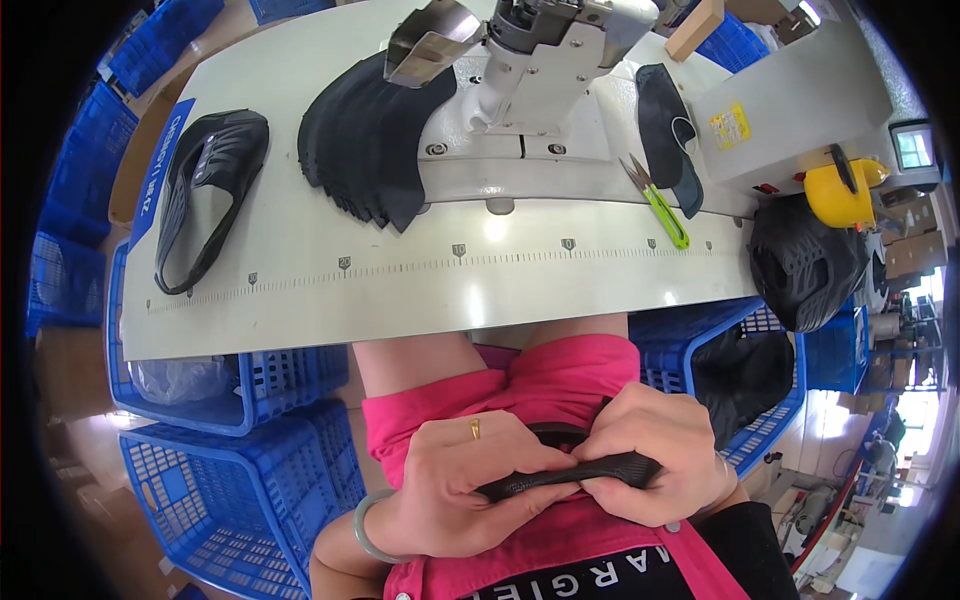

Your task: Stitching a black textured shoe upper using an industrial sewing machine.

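Over my lap, my left hand and my right hand pinch a folded black shoe upper between thumbs and fingers. The two thumbs nearly meet at its middle. Its textured edge faces me, and a curved loop of it shows behind my fingertips; the rest is hidden by my hands. Both hands are closed on it, off the near edge of the worktable. A finished-looking black shoe upper lies at the table's left. Beside it fans a stack of curved black fabric pieces.
A sewing machine stands at the table's centre back. Green-handled snips and dark cut pieces lie to its right. More black uppers hang at the right edge. Blue crates stand left, another blue crate right.
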The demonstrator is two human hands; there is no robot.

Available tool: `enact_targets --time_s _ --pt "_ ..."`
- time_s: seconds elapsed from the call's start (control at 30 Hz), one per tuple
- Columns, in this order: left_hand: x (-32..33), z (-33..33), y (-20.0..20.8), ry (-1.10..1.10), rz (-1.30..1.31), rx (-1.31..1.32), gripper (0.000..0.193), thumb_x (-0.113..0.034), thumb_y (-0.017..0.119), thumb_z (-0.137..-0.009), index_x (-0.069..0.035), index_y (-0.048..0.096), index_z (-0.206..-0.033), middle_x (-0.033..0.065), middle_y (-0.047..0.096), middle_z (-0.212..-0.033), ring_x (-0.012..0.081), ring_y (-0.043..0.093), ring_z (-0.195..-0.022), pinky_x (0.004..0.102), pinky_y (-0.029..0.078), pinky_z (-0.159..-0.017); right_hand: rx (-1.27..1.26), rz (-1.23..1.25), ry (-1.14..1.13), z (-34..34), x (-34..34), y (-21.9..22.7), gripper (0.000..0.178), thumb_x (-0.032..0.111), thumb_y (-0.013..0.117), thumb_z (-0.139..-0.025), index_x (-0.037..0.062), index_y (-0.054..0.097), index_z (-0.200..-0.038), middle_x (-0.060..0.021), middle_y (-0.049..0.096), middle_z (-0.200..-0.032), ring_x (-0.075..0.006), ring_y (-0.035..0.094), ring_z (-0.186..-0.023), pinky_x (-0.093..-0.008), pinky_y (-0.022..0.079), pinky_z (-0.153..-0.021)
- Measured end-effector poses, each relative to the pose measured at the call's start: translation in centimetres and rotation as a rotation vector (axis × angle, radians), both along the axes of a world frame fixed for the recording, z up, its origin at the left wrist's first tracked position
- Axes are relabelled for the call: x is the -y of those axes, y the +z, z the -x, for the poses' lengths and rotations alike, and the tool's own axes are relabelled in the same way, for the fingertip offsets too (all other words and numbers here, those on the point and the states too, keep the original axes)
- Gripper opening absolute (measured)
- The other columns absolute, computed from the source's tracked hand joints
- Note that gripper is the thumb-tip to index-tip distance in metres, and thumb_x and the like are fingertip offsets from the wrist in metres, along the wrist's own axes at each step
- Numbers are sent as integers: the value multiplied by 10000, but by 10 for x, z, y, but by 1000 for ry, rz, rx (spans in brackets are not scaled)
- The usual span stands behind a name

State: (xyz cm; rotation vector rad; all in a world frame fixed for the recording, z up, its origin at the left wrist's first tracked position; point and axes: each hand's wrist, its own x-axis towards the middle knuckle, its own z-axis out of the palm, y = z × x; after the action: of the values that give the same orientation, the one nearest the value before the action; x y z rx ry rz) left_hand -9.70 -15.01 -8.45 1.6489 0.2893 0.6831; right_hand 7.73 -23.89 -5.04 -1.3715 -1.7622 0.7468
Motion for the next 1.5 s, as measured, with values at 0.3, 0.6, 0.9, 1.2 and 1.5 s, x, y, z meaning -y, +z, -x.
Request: enact_targets --time_s 0.3,0.6,0.9,1.2,1.5 --pt "4 8 -10 1 71 104 212 12 710 -634 -23 665 -839 80 612 -666 189 590 -576 251 452 -516 102 -101 -2 12 -1 8 214 34 698 -571 -11 602 -756 -84 531 -648 -177 534 -482 -251 395 -391" --pt "6 11 -14 42 80 195 207 47 692 -639 -19 665 -833 84 612 -673 194 598 -593 251 462 -526 183 -151 3 20 -3 12 236 21 697 -553 -16 601 -765 -84 532 -638 -176 537 -485 -248 390 -386" --pt "10 13 -22 90 36 259 261 99 683 -587 17 661 -833 118 648 -728 180 597 -592 248 436 -509 207 -164 0 23 -3 11 252 19 698 -544 -13 600 -774 -89 539 -675 -180 532 -500 -249 397 -402" --pt "10 14 -21 146 -29 272 277 97 673 -559 8 665 -821 105 651 -722 177 606 -589 242 440 -510 217 -164 -24 26 -1 9 260 16 699 -541 -7 600 -781 -90 543 -713 -178 540 -522 -247 407 -414" --pt "12 17 -18 184 -53 206 279 74 691 -569 -5 673 -836 93 639 -752 167 620 -635 232 486 -564 223 -168 -22 26 -1 8 279 15 700 -543 -8 611 -806 -93 549 -739 -172 551 -544 -239 422 -440"
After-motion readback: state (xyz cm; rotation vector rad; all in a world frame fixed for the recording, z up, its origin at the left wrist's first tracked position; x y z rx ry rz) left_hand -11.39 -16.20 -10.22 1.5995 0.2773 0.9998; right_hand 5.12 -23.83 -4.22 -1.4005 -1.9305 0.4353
